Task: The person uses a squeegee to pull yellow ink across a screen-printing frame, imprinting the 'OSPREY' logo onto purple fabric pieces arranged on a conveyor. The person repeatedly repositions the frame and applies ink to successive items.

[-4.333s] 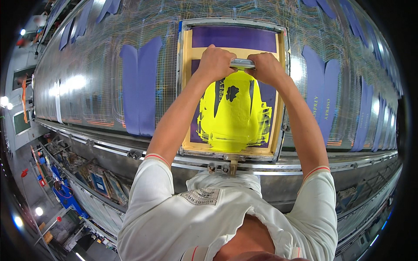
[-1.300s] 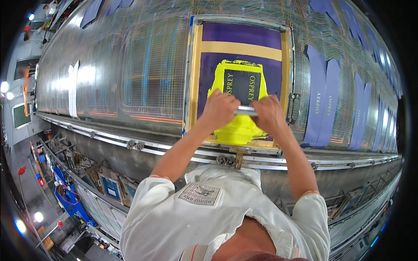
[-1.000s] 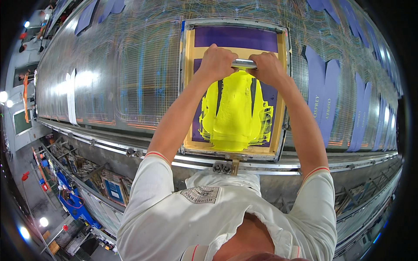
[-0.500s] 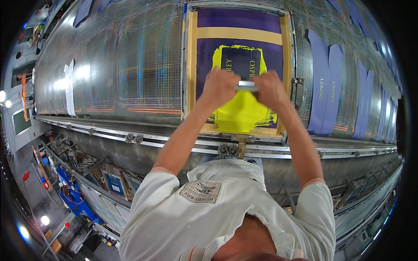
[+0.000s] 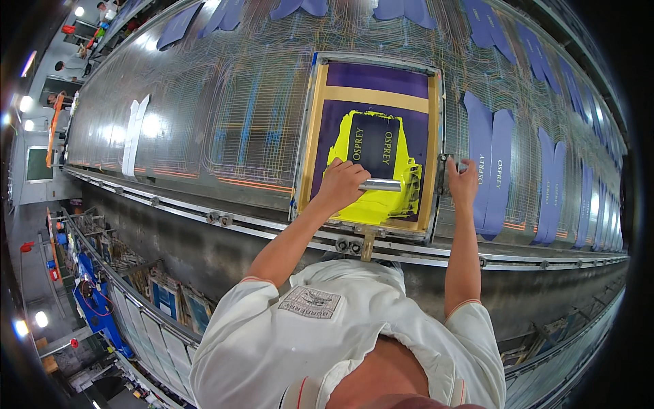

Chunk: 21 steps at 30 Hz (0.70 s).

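Observation:
My left hand (image 5: 342,183) is closed on the metal squeegee (image 5: 383,185), which lies low over the printing screen (image 5: 375,59), a metal frame with purple mesh and tan tape. Bright yellow ink (image 5: 375,208) is spread around a dark panel (image 5: 371,143) with two lines of lettering. My right hand (image 5: 462,178) is off the squeegee, open with fingers partly bent, beside a small metal fitting (image 5: 443,165) on the frame's right edge. Right of it lie purple cut pieces (image 5: 484,204) with printed lettering.
The long printing table (image 5: 238,129) holds more purple pieces (image 5: 548,191) and a white strip (image 5: 135,136). A metal rail (image 5: 177,203) runs along the near edge. Racked screens (image 5: 163,300) and blue equipment (image 5: 99,307) stand at lower left. Other people (image 5: 68,66) are at the far upper left.
My right hand has released the squeegee and moved right to the frame's edge. Both hands had drawn the squeegee toward me. Since the earliest frame, purple pieces left of the screen are gone.

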Each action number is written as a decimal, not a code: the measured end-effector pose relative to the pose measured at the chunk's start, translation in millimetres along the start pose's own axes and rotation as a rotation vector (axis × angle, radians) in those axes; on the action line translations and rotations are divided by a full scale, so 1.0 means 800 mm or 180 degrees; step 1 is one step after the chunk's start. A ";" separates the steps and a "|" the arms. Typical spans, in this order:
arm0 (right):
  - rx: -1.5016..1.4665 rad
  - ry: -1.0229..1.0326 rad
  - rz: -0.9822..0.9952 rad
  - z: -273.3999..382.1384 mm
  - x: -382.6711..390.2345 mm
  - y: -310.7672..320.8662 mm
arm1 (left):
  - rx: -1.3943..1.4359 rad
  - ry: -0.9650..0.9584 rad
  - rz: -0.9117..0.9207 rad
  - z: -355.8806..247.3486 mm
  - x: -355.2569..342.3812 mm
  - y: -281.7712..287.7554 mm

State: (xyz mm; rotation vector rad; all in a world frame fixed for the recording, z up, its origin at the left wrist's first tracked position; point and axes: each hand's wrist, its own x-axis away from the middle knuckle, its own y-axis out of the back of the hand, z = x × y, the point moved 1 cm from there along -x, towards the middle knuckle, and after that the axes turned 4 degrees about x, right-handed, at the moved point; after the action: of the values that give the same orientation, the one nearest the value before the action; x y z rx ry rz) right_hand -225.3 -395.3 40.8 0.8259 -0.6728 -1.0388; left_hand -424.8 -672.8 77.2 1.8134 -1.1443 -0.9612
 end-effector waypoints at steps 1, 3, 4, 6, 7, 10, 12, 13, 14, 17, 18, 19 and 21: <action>0.0073 -0.0102 0.0287 -0.014 -0.003 -0.009 | 0.0089 0.0020 0.0307 0.003 -0.001 -0.007; 0.0328 -0.0344 0.0693 -0.029 -0.013 -0.028 | 0.0125 0.0023 0.0331 0.018 -0.017 -0.016; 0.0045 -0.0242 0.0636 -0.034 -0.011 -0.034 | 0.0172 0.0112 0.0034 0.016 -0.018 -0.018; -0.0564 0.0151 0.0366 -0.039 -0.007 -0.040 | 0.0340 0.0097 0.0081 0.017 -0.027 -0.018; -0.0531 0.0260 0.0115 -0.040 -0.007 -0.042 | 0.0149 0.0086 0.0405 0.017 -0.029 -0.015; 0.0017 0.0486 -0.0330 -0.042 -0.010 -0.031 | -0.0277 -0.0078 0.0324 0.009 -0.021 0.002; -0.0138 0.0258 -0.0241 -0.038 -0.015 -0.017 | 0.0094 0.0125 0.0035 0.000 -0.006 0.018; -0.0933 0.0321 -0.0096 -0.033 -0.016 -0.008 | 0.0286 0.0339 -0.0126 -0.003 0.004 0.029; -0.1751 0.0379 0.0268 -0.025 -0.017 0.004 | 0.0488 0.0523 -0.0340 -0.002 0.013 0.044; -0.1764 0.0608 0.0602 0.014 -0.017 0.050 | 0.0549 0.1429 -0.0933 -0.007 0.052 0.083; -0.1599 0.0178 0.0657 0.024 -0.007 0.071 | 0.0598 0.1730 -0.1236 -0.011 0.071 0.099; -0.1478 -0.0214 0.0695 0.035 0.003 0.093 | 0.0534 0.1909 -0.1488 -0.006 0.087 0.120; -0.1240 -0.0156 0.0623 0.083 0.016 0.109 | 0.0519 0.2333 -0.1843 0.003 0.127 0.153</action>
State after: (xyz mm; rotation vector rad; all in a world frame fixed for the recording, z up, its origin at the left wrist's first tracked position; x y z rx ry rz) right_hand -233.8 -401.1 150.8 0.3892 -0.5559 -0.9727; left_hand -437.6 -804.4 165.5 2.3995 -0.2467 -0.4079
